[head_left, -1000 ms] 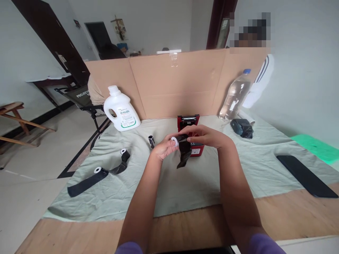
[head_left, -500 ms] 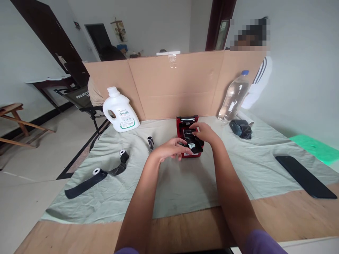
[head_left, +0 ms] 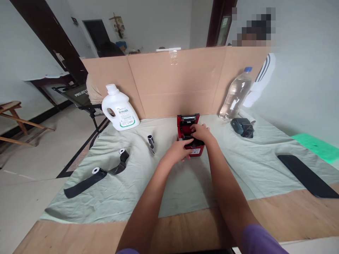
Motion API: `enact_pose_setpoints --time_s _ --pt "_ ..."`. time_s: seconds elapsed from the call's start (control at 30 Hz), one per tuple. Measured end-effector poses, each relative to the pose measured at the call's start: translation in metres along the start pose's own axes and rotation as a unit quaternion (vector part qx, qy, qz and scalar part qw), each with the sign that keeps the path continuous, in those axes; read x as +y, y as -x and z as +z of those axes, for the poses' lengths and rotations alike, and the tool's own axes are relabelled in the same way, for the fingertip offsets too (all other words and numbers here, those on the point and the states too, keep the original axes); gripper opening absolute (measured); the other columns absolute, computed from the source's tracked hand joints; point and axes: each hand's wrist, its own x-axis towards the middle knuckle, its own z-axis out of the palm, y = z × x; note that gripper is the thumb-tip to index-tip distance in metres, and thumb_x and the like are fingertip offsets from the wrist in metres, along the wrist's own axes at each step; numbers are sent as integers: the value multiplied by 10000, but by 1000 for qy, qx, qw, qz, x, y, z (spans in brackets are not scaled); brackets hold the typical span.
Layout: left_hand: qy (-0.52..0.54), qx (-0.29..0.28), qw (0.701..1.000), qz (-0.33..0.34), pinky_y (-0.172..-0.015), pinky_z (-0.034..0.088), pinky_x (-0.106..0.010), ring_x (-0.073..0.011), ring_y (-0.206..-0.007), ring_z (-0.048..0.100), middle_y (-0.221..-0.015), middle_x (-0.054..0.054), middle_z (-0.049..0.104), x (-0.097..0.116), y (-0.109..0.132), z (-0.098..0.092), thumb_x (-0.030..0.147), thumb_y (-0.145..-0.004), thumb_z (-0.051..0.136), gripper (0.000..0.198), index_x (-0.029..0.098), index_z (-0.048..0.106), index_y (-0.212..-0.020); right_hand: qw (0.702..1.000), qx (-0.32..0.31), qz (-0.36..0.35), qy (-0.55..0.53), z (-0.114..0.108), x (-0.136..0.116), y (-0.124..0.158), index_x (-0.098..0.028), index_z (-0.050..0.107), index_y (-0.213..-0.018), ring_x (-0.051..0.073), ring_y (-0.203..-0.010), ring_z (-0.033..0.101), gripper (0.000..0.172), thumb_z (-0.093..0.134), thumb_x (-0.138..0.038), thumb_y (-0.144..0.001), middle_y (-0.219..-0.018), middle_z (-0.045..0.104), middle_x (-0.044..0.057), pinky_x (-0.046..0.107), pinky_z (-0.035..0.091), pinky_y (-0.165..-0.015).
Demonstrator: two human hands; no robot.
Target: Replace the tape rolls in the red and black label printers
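A small red device [head_left: 196, 152] with its lid raised stands on the pale green cloth. Dark film lies inside its cavity, partly hidden by my fingers. My left hand [head_left: 180, 150] is at the device's front left, index finger reaching over the opening and the other fingers apart near the front face. My right hand [head_left: 200, 133] reaches in from the right with bent fingers; what its fingertips hold, if anything, is hidden. Left of the device a short dark roll [head_left: 150, 141] stands on the cloth.
Two rolls joined by black film [head_left: 86, 183] lie at the left. A white jug [head_left: 123, 113] and a water bottle [head_left: 235, 93] stand by the cardboard screen [head_left: 177, 81]. A dark wrapped object [head_left: 242, 127] and a black phone-like slab [head_left: 307, 174] are at the right.
The black film that stuck out over the device's front is now down inside it. My left hand has moved right and slightly forward, and my right hand's fingers reach into the cavity.
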Motion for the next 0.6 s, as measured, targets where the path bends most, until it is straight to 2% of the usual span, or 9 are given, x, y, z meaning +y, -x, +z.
enact_pose_setpoints --time_s 0.07,0.13,0.23,0.3,0.37,0.43,0.53,0.6 --pt "-26 19 999 11 -550 468 -270 -129 -406 509 -617 16 701 2 0 3 263 -878 600 595 257 545 -1470 998 13 23 -65 -4 4 -2 -206 704 -1060 304 -1026 593 329 639 -220 -738 -1027 737 86 451 439 -919" --pt "-67 34 997 33 -583 474 -274 -141 -410 519 -565 15 673 3 0 4 253 -904 557 526 258 595 -1429 989 59 46 -128 -8 8 -4 -174 660 -1148 268 -933 624 404 623 -321 -774 -1028 724 104 411 474 -867" --pt "-125 55 989 61 -628 475 -278 -156 -434 527 -531 3 652 6 2 3 251 -932 521 460 250 649 -1374 973 156 10 -170 -11 11 -7 -160 523 -1377 290 -1062 610 618 604 -370 -802 -1241 668 153 438 461 -944" --pt "-142 66 985 68 -652 476 -279 -163 -455 532 -523 -2 644 8 4 2 250 -941 511 428 247 684 -1332 965 179 -46 -189 -10 10 -9 -195 503 -1413 294 -1172 566 621 578 -385 -827 -1391 593 144 454 430 -1013" --pt "-147 71 984 71 -665 475 -279 -171 -478 545 -517 -4 636 9 6 0 254 -944 511 409 249 704 -1304 954 184 -74 -225 -9 9 -11 -203 545 -1372 277 -1151 573 572 548 -439 -851 -1407 582 134 444 436 -1011" --pt "-156 64 983 73 -677 472 -281 -181 -503 564 -527 -9 640 11 7 -2 266 -950 510 404 253 704 -1303 940 195 -73 -270 -7 11 -11 -182 598 -1288 249 -1038 608 541 523 -502 -859 -1300 636 133 420 466 -963" --pt "-185 56 979 70 -707 467 -287 -205 -587 614 -573 -28 669 11 8 -4 286 -961 502 399 257 703 -1304 919 203 -41 -336 0 19 -3 -174 670 -1047 222 -934 621 457 521 -552 -836 -1064 690 93 383 495 -896" --pt "-204 58 974 73 -727 460 -292 -226 -678 649 -618 -42 697 12 8 -5 289 -965 495 395 261 708 -1297 908 203 -6 -367 9 28 7 -182 674 -932 227 -949 623 408 556 -547 -793 -1021 682 81 370 509 -869"
